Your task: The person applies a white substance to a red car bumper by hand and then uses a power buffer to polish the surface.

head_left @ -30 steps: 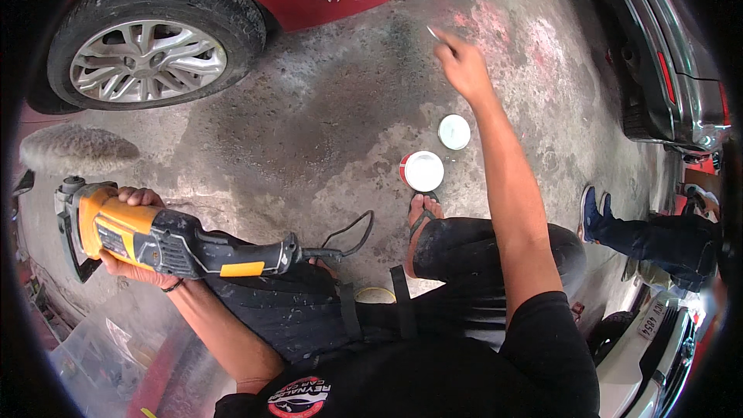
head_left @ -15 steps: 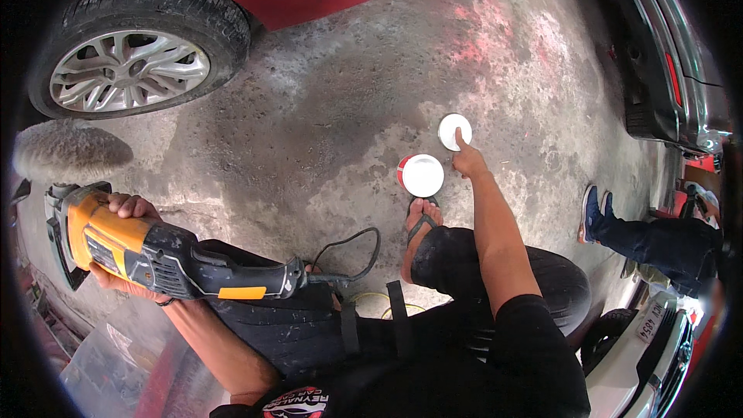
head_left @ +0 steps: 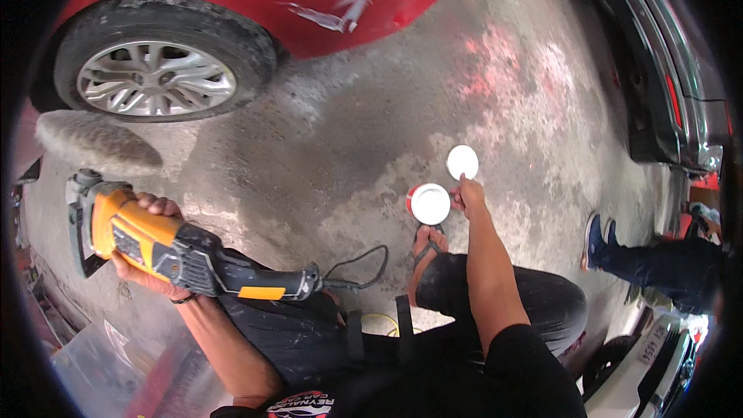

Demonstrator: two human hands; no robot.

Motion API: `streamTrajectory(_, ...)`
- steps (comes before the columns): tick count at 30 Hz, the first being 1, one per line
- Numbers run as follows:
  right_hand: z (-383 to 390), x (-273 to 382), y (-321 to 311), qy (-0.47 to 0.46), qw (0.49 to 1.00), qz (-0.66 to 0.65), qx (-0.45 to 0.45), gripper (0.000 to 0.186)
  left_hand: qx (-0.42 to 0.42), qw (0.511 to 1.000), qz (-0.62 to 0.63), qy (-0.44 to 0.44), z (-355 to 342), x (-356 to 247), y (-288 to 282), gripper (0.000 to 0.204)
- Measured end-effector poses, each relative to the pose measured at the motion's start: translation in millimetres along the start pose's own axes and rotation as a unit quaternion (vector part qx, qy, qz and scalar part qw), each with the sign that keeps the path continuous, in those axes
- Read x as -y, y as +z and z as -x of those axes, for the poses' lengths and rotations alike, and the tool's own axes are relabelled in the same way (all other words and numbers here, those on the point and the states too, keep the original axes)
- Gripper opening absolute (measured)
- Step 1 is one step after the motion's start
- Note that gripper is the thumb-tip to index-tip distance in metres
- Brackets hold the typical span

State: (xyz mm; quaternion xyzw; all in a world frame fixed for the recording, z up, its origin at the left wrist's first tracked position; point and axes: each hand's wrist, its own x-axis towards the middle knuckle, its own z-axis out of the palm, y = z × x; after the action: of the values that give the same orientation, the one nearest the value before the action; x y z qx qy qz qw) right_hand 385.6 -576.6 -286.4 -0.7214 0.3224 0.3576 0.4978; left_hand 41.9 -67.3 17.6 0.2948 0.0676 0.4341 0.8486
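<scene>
My left hand grips a yellow-and-black polisher with its fingers wrapped round the front housing. A fluffy grey wool pad is fitted on its head and faces the red car. On the floor in front of my foot stands a red-sided tin with a white, bright top. Just beyond it lies a round white lid. My right hand is between the two, one digit at the lid's near edge and the other fingers apart from it, beside the tin. Nothing shows in that hand.
A red car with pale smears on its paint and a silver-rimmed wheel stand at the far left. A dark vehicle is at the right. Another person's legs show there too. The polisher's cord loops near my foot.
My right hand has drawn back from over the lid to its near edge, towards the tin. The polisher stays in my left hand. The whole view has shifted slightly.
</scene>
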Motion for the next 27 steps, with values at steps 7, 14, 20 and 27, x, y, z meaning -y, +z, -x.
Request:
streamTrajectory(7,60.9,82.3,66.4,-0.120,0.914,-0.341,0.185,0.050,0.006,1.000,0.009,0.014,-1.6,2.0,7.4,0.085)
streamTrajectory(14,170.4,182.0,237.1,-0.165,0.797,-0.406,0.416,0.055,0.000,0.999,0.042,0.013,-1.7,-0.1,3.5,0.087)
streamTrajectory(20,289.0,204.3,317.3,-0.289,0.764,-0.339,0.467,0.073,-0.010,0.998,0.057,0.015,4.1,-4.5,-3.3,0.087)
streamTrajectory(27,250.5,219.1,332.4,-0.196,0.733,-0.503,0.415,0.098,0.012,0.999,0.049,0.009,0.0,-5.0,-11.3,0.088)
